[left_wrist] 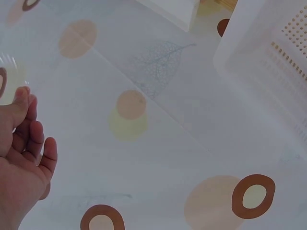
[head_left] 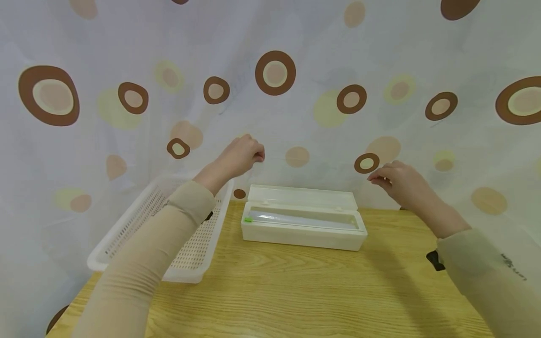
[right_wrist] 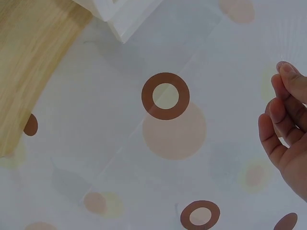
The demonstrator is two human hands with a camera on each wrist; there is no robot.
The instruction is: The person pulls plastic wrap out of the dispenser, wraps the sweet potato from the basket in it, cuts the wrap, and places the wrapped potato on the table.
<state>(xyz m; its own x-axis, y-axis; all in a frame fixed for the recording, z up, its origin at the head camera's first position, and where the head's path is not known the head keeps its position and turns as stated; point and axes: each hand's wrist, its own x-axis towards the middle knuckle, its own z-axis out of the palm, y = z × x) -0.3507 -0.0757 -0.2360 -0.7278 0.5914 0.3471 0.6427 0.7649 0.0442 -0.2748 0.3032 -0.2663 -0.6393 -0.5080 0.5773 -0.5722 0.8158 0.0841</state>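
My left hand (head_left: 240,156) is raised behind the box and pinches one corner of a sheet of clear cling film (left_wrist: 8,63) between thumb and finger. Level with the box's right end, my right hand (head_left: 400,182) pinches the film's other side, where fine pull creases (right_wrist: 288,42) fan out from the fingertips. The film is so transparent that its full outline cannot be made out. Between and below the hands stands a white cling film dispenser box (head_left: 304,238), its lid (head_left: 302,196) tipped back. A green slide cutter (head_left: 248,219) sits at the left of its front edge.
A white perforated plastic basket (head_left: 192,272) stands left of the box, partly under my left forearm. The wooden table (head_left: 287,291) ends at the back against a hanging sheet (head_left: 304,42) with a circle pattern.
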